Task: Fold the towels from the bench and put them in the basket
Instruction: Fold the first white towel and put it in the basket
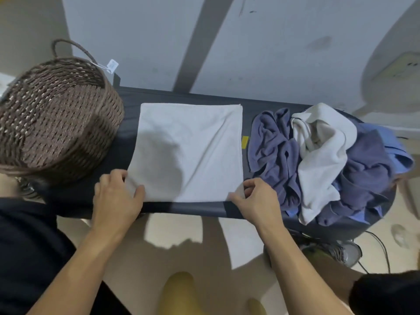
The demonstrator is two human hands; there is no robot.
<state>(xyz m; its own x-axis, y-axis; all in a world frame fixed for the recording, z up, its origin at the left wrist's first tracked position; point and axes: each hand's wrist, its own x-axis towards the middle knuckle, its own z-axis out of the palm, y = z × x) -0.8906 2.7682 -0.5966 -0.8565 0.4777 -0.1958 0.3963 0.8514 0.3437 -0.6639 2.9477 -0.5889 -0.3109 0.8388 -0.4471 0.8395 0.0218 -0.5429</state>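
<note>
While each hand pinches a near corner of the white towel [188,151], left hand [116,196] at the left corner and right hand [256,201] at the right, the cloth lies flat on the dark bench [193,208], stretching away from the fingers. The wicker basket [56,119] sits just beside the towel's left edge, nearest the left hand; unfolded towels [329,160] are heaped to the right.

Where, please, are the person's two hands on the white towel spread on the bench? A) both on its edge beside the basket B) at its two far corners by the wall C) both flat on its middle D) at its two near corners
D: the left hand pinches the near-left corner of the white towel and the right hand the near-right corner.
</note>
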